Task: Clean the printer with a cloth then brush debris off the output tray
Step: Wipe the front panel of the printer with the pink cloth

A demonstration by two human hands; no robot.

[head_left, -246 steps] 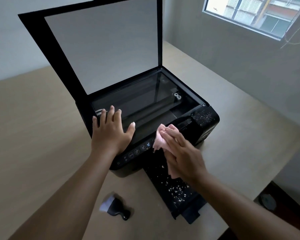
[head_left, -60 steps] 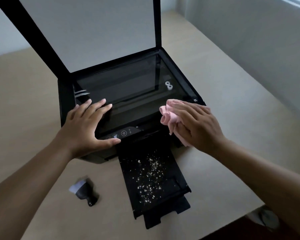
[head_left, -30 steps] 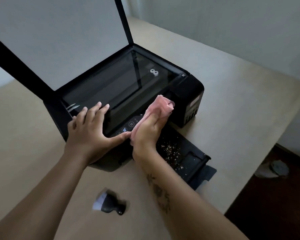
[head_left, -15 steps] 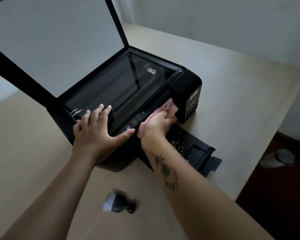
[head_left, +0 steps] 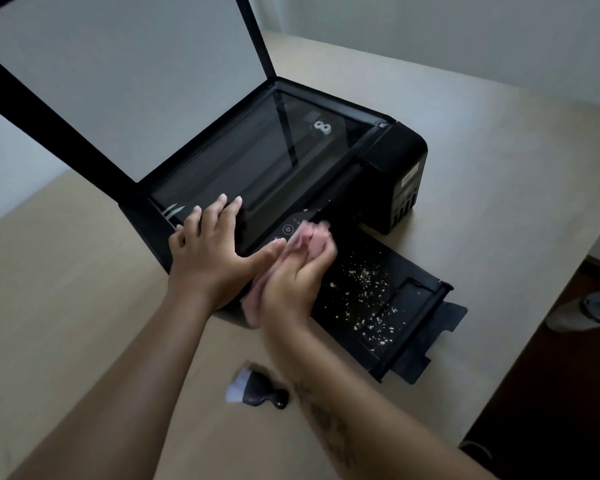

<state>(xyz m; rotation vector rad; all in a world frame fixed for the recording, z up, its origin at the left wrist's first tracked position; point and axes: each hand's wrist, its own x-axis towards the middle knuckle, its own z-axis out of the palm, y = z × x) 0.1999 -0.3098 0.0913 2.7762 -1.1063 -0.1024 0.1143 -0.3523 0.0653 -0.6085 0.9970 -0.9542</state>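
Note:
A black printer (head_left: 400, 157) stands on the table with its scanner lid (head_left: 125, 81) raised. My left hand (head_left: 212, 258) lies flat, fingers spread, on the front left edge of the scanner glass. My right hand (head_left: 291, 282) grips a pink cloth (head_left: 310, 237) and presses it on the control panel at the printer's front; the hand is blurred. The pulled-out output tray (head_left: 413, 299) juts toward the right front, sprinkled with pale crumbs (head_left: 368, 299). A small black brush with white bristles (head_left: 257, 388) lies on the table below my right forearm.
The beige table (head_left: 499, 140) ends at the right, where the dark floor (head_left: 551, 393) and a grey object (head_left: 589, 311) lie below. A pale wall runs behind the table.
My right hand with the cloth has slid left along the printer front, from beside the ink tank block to the control panel. The left hand has stayed put.

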